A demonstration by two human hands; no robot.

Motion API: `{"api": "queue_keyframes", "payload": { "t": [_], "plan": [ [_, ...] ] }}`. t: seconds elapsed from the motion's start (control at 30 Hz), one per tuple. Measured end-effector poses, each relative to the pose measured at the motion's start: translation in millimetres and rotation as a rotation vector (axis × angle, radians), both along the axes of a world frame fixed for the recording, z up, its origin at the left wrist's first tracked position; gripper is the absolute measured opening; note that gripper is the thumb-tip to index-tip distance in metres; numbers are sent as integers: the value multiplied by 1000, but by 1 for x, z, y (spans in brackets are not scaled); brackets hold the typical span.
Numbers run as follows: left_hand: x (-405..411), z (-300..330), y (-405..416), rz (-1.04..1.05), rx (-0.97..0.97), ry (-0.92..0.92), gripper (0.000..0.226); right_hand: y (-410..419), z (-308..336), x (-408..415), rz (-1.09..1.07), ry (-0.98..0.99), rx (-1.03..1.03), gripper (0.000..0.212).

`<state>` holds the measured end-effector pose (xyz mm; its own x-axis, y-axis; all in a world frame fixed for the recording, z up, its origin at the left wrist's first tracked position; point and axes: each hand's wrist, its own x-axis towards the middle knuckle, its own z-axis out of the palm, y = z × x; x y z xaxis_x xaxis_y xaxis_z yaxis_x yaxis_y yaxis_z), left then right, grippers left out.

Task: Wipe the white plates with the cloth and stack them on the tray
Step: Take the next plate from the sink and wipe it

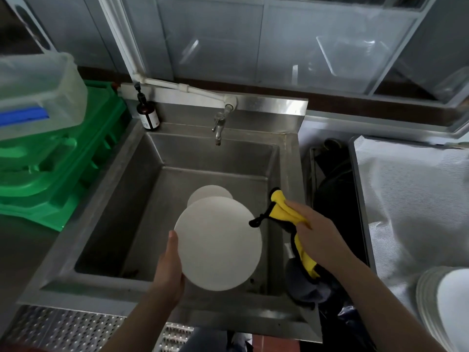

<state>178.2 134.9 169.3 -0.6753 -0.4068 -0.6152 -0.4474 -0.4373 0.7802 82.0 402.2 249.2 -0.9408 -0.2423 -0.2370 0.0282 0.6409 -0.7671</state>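
A person stands at a steel sink (142, 179), seen from a head-worn camera looking down.

Left of the sink, green plastic crates (58, 158) sit stacked with a clear tub (38, 90) on top. At the sink's back left corner stands a brown pump bottle (148, 115).

Over the sink's front half, the left hand (167, 273) holds a white plate (218, 243) by its left rim, thumb curled onto the face, the other fingers hidden beneath. A second white plate (209, 194) lies in the basin behind it, partly covered. A tap (218, 128) hangs over the sink's rear.

At the sink's right edge, the right hand (319, 237) grips a bunched yellow cloth (286, 212), fingers curled around it; the cloth is near the held plate but apart from it.

Right of the sink, a stack of plates (441, 311) rests on a surface covered with white fabric (416, 199); whether a tray lies beneath cannot be told.

The wiping seems about to begin. It would likely go best with the plate kept steady over the basin, and the cloth swept across the whole face and rim.
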Motion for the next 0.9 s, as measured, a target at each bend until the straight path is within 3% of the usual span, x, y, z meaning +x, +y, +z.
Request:
{"api": "queue_keyframes", "payload": {
  "t": [0.13, 0.43, 0.53, 0.67, 0.73, 0.83, 0.9],
  "plan": [
    [-3, 6, 9, -23, -16, -10, 42, -8, -4, 7, -48, 17, -89, 46],
    [0, 15, 23, -33, -90, -30, 54, -22, -26, 15, -141, 5, 16, 22],
    [0, 20, 27, -42, -96, -42, 61, -25, -33, 13, -159, 40, 118, 43],
    [0, 24, 31, -67, -123, -60, 63, -29, -36, 13, -177, 78, 181, 53],
    [1, 28, 33, -61, -127, -51, 77, -29, -40, 11, -200, 89, 193, 55],
    [2, 20, 33, 9, -113, -66, 118, -27, -46, 8, -196, 84, 203, 54],
    [2, 18, 34, 25, -111, -64, 113, -26, -50, 7, -156, 72, 207, 45]
  ]
}}
